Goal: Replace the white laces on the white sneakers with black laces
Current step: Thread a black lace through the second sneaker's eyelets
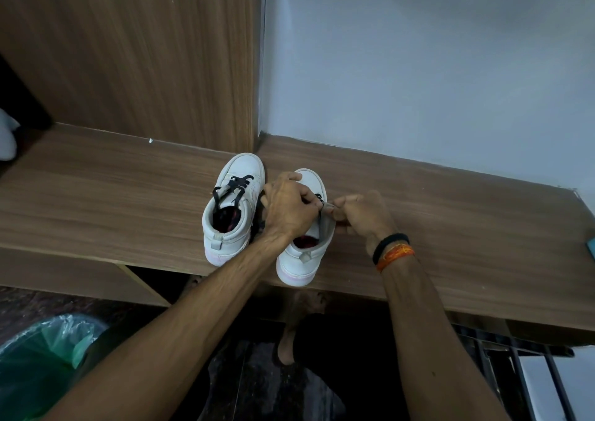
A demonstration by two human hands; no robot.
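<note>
Wooden desk (450,227): brown laminate top, set against a wood panel (128,50) on the left and a pale wall (418,66) on the right. All positions below are given from this desk.

Left sneaker (231,208): white, upright on the desk near its front edge, toe toward the panel. Black lace (236,185) threaded across its eyelets, loose ends running down toward the collar.

Right sneaker (306,250): white, upright on the desk just beside the left sneaker, heel slightly over the desk's front edge. Upper part largely covered by both hands.

Left hand (289,208): over the right sneaker's throat, fingers curled, pinching a dark lace (319,199) at the eyelets.

Right hand (360,214): at the right sneaker's outer side, fingers curled, pinching the sneaker's grey tongue or upper edge; which exactly cannot be told. Black band and orange thread (394,251) on the wrist.

Bin with green liner (42,356): on the floor below the desk's front, left side.

Bare foot (286,346): on the dark floor under the desk's front edge.

Teal object (590,246): at the desk's far right edge, mostly cut off.
</note>
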